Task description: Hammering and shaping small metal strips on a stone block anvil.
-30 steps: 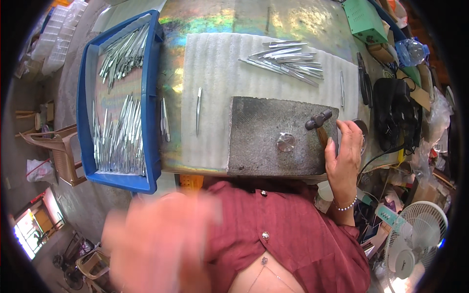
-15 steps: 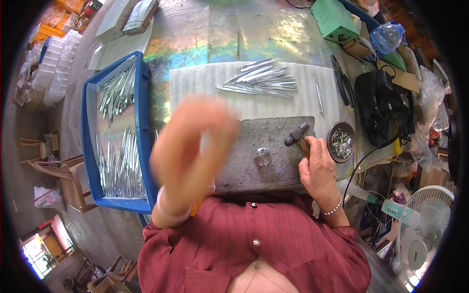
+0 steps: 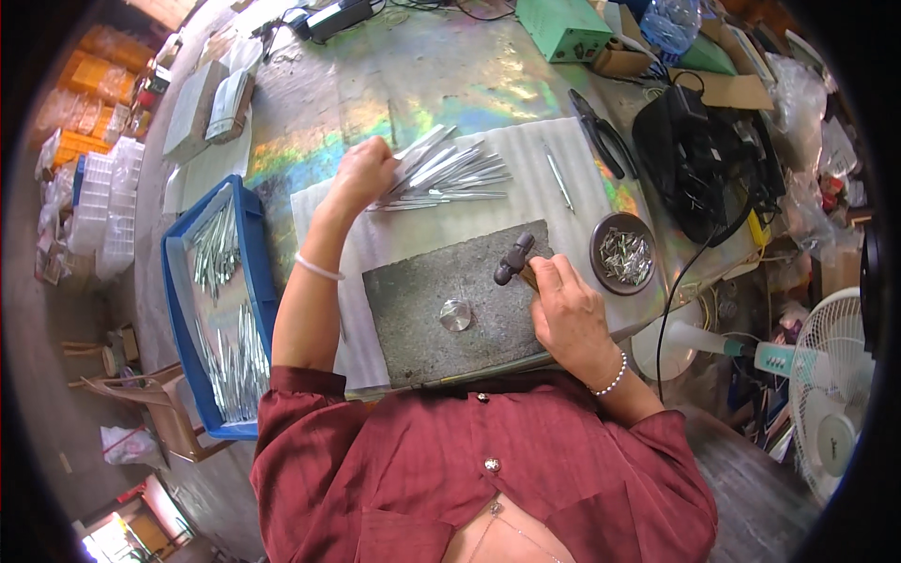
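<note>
My left hand [image 3: 368, 174] is closed at the left end of a loose pile of thin, pointed silvery metal strips [image 3: 460, 174] on a white foam sheet [image 3: 324, 235]. Its fingertips are hidden, so what they hold cannot be made out. In my right hand [image 3: 571, 314] is a small hammer [image 3: 515, 258], gripped by its handle close to the dark head. The head hangs over the right side of a grey stone slab [image 3: 404, 300]. On that slab sits a round, shiny metal piece [image 3: 455, 314], left of the hammer and untouched.
A blue tray [image 3: 266, 281] of similar strips stands left. To the right are a dark round dish [image 3: 596, 251] of small metal bits, pliers [image 3: 603, 136], a single strip [image 3: 559, 178] and a black bag [image 3: 704, 159]. A fan [image 3: 831, 385] stands at lower right.
My left hand has moved away from me, from above the slab's left side to the strip pile. My right hand still holds the hammer over the slab. The whole view has shifted and turned.
</note>
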`<action>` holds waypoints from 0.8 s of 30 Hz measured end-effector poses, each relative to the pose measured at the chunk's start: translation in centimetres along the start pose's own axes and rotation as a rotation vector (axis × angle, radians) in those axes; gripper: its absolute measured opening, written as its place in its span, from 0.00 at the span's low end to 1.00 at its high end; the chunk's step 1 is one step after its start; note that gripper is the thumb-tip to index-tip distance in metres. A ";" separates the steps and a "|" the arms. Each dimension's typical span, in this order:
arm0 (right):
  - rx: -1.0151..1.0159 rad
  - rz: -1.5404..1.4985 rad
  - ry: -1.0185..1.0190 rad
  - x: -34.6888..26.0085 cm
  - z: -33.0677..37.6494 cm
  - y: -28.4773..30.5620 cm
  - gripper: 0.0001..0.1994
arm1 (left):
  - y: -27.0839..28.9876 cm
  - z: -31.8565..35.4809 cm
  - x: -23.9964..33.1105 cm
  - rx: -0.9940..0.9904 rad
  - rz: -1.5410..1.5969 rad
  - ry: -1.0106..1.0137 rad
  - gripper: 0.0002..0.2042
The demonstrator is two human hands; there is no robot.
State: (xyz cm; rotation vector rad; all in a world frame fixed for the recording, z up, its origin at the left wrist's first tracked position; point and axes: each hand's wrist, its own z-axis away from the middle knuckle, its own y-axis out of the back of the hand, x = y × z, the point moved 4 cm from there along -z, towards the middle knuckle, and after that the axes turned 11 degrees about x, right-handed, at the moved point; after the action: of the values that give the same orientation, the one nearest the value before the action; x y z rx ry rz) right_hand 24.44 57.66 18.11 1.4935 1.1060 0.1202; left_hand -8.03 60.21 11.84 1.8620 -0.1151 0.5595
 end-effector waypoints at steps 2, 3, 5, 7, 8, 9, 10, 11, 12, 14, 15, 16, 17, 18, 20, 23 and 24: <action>0.050 -0.132 -0.021 1.1 0.4 0.6 0.16 | 2.3 0.4 0.3 0.116 0.154 0.157 0.07; 0.058 -0.128 -0.035 1.7 0.6 1.2 0.16 | 4.4 1.1 1.2 0.170 0.174 0.180 0.06; 0.156 -0.428 -0.292 4.0 0.8 2.8 0.12 | 8.7 3.3 3.0 0.286 0.241 0.194 0.05; 0.327 -0.341 -0.437 7.0 1.4 4.2 0.09 | 12.0 6.5 5.5 0.425 0.402 0.229 0.04; 0.411 -0.380 -0.415 8.9 1.4 4.6 0.08 | 13.5 8.6 6.8 0.495 0.506 0.293 0.04; 0.396 -0.359 -0.545 10.0 1.4 5.3 0.07 | 14.6 10.6 7.9 0.471 0.490 0.299 0.04; 0.417 -0.274 -0.539 11.2 1.2 5.8 0.07 | 15.3 12.1 8.8 0.450 0.475 0.298 0.04; 0.413 -0.261 -0.537 12.7 1.3 5.8 0.08 | 15.6 13.3 9.7 0.430 0.455 0.253 0.04; 0.397 -0.266 -0.522 13.6 1.0 5.6 0.08 | 16.3 14.5 10.7 0.423 0.418 0.217 0.05; 0.318 -0.168 -0.518 14.6 0.9 5.2 0.09 | 15.9 15.6 12.1 0.353 0.323 0.189 0.06; 0.248 -0.088 -0.513 14.8 0.9 4.9 0.10 | 15.4 15.8 12.7 0.286 0.213 0.147 0.07; 0.246 -0.082 -0.515 14.8 0.9 4.8 0.10 | 15.0 16.1 13.1 0.283 0.218 0.148 0.07; 0.211 -0.012 -0.514 14.7 0.7 4.5 0.11 | 14.5 16.2 13.5 0.230 0.190 0.112 0.08; 0.167 0.050 -0.503 14.5 0.5 4.2 0.12 | 14.2 16.6 14.0 0.180 0.152 0.086 0.09; 0.166 0.102 -0.462 14.5 0.2 3.6 0.12 | 13.8 17.1 14.4 0.166 0.135 0.094 0.09; 0.138 0.183 -0.427 14.5 -0.4 3.0 0.11 | 12.7 17.0 14.9 0.092 0.236 0.086 0.08; 0.102 0.217 -0.438 14.8 -0.5 2.8 0.10 | 12.3 17.1 14.8 0.083 0.251 0.089 0.08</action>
State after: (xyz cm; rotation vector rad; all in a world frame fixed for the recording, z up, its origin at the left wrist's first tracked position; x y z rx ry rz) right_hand 33.66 68.46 13.10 1.6309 0.6056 -0.1127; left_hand 6.29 42.97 24.51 1.9124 -0.2727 0.8302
